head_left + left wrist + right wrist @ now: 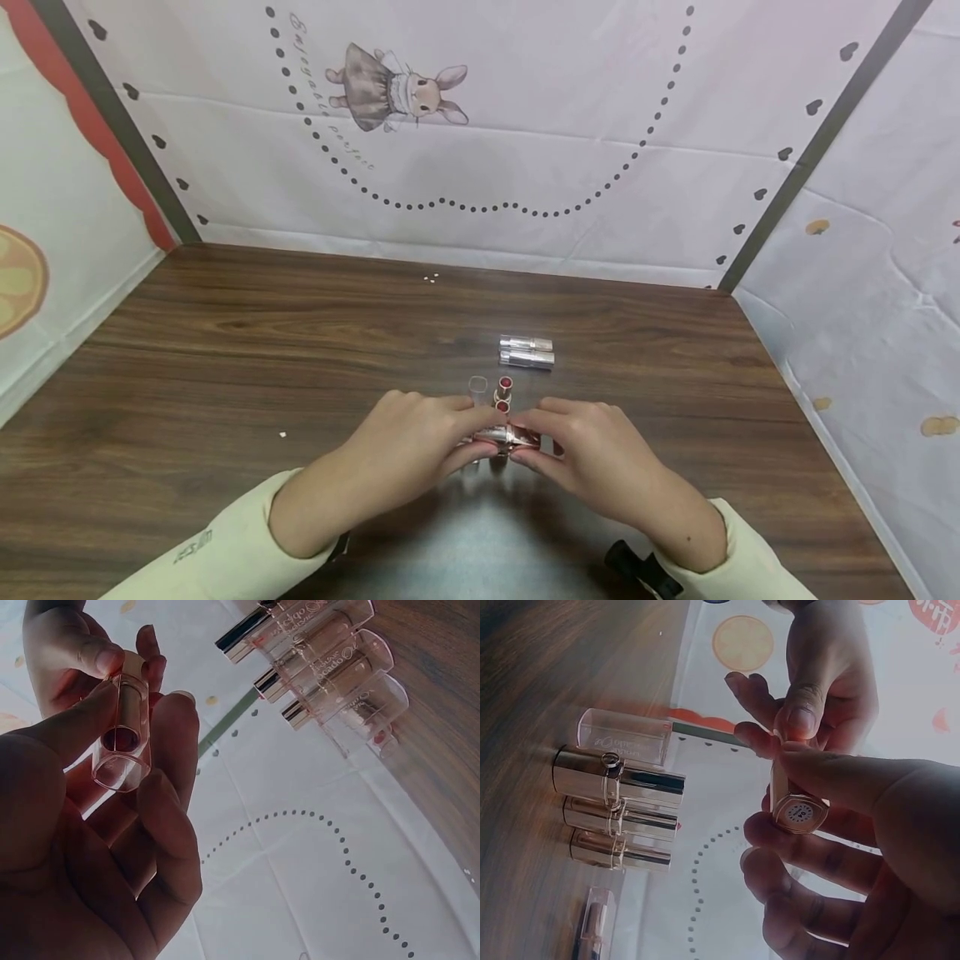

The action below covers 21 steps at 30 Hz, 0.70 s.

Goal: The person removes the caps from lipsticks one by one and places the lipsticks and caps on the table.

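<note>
wooden tabletop [225, 358] | left hand [420, 435], right hand [588, 443] pinch lipstick [130, 703] | partly covered, cap [122, 774] seemingly clear

On the table [225, 350], a cap [624, 736] stands left of upright lipsticks [591, 814], two tubes [527, 359] lying behind them.

The brown wooden desk [225, 350] is streaked with darker grain. The rose-gold metal lipstick tube [132, 697] is marked by a black-printed white label [800, 814]. The far white cloth wall [525, 108] is patterned with dark dots [462, 207], hearts [849, 52] and a brown-dressed rabbit [367, 87].
</note>
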Available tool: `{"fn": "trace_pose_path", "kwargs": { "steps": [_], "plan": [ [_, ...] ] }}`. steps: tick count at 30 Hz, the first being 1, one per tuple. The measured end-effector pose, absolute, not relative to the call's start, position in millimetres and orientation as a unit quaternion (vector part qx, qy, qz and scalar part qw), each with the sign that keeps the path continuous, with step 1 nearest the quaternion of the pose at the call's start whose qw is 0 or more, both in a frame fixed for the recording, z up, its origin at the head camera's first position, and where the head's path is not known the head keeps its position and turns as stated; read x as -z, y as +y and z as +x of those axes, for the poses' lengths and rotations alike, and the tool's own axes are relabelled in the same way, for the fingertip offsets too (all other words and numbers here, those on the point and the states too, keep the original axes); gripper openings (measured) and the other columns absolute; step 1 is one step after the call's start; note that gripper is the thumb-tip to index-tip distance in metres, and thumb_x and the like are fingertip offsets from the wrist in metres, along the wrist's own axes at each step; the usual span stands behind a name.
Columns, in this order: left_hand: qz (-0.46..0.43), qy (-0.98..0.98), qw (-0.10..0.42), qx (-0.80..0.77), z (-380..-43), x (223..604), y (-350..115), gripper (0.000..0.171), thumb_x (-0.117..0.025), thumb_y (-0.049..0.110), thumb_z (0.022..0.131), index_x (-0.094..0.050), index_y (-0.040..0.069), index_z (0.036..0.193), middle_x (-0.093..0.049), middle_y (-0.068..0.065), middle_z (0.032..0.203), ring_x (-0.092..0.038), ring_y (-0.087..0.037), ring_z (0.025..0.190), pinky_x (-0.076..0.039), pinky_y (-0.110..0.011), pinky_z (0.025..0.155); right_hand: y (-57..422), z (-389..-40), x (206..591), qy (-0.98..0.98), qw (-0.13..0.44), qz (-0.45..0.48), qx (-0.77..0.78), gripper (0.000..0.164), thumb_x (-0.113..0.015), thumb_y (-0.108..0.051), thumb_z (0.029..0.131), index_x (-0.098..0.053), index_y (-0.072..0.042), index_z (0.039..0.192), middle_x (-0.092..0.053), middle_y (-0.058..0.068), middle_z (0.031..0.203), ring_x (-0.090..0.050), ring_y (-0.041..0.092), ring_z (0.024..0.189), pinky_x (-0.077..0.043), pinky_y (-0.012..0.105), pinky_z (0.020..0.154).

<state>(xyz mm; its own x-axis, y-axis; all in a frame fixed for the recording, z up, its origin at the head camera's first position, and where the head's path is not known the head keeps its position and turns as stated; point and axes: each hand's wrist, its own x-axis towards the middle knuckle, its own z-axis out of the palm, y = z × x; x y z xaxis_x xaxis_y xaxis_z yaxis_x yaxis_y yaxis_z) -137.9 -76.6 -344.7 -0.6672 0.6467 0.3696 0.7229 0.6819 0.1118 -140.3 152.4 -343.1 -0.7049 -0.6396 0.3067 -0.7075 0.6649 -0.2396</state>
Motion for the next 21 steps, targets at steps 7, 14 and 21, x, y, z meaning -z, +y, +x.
{"fn": "trace_pose_path", "kwargs": {
  "steps": [7, 14, 21],
  "plan": [
    [-0.373, -0.908, 0.153, 0.116, -138.3, 345.0, -76.5, 0.026, -0.068, 0.043, 0.092, -0.072, 0.026, 0.112, -0.067, 0.013, 0.08, -0.048, 0.0, 0.052, -0.029, -0.018, 0.042, 152.9, -138.2, 345.1, -0.907, 0.117, 0.371, -0.163, 0.019, -0.08, -0.031, 0.085, -0.075, -0.02, 0.1, -0.061, -0.015, 0.076, -0.041, -0.004, 0.057, -0.035, 0.016, 0.052],
    [-0.367, -0.911, 0.148, 0.112, -139.3, 345.4, -77.2, 0.025, -0.069, 0.042, 0.091, -0.072, 0.025, 0.11, -0.066, 0.013, 0.078, -0.048, 0.0, 0.052, -0.029, -0.021, 0.042, 153.6, -139.2, 344.7, -0.909, 0.111, 0.368, -0.161, 0.018, -0.08, -0.03, 0.085, -0.074, -0.02, 0.099, -0.062, -0.015, 0.077, -0.042, -0.005, 0.058, -0.036, 0.017, 0.053],
    [-0.358, -0.915, 0.152, 0.105, -139.6, 347.0, -77.4, 0.025, -0.069, 0.043, 0.092, -0.067, 0.024, 0.107, -0.067, 0.012, 0.082, -0.05, -0.003, 0.051, -0.029, -0.023, 0.042, 154.1, -141.5, 344.1, -0.911, 0.097, 0.367, -0.16, 0.019, -0.078, -0.031, 0.087, -0.072, -0.019, 0.101, -0.062, -0.014, 0.078, -0.043, -0.004, 0.059, -0.036, 0.016, 0.052]
  ]
}}
